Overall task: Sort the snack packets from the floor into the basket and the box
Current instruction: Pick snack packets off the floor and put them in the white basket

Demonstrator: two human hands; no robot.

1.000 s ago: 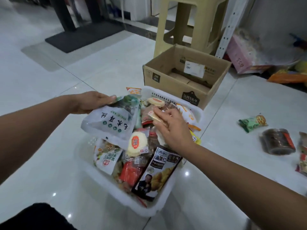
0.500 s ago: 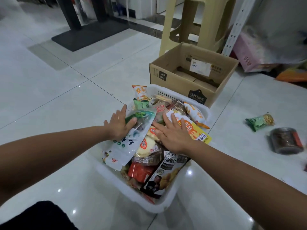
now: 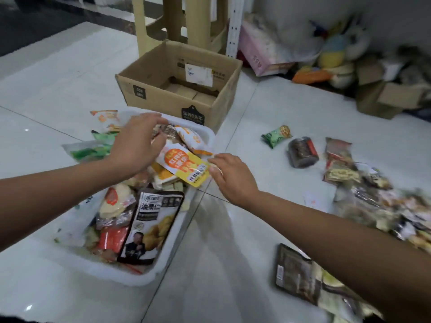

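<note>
While the left hand [image 3: 135, 145] rests spread, holding nothing, on packets in the basket [image 3: 163, 264], the right hand [image 3: 231, 176] pinches the yellow packet [image 3: 186, 164] at its right end; it overhangs the rim, long axis slanting left-up.

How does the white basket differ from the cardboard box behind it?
The white basket is low, plastic and heaped with snack packets; the cardboard box is taller, brown and holds no packets that show. The left hand reaches into the basket; nothing touches the box. Both stand open-topped on the tiled floor.
</note>
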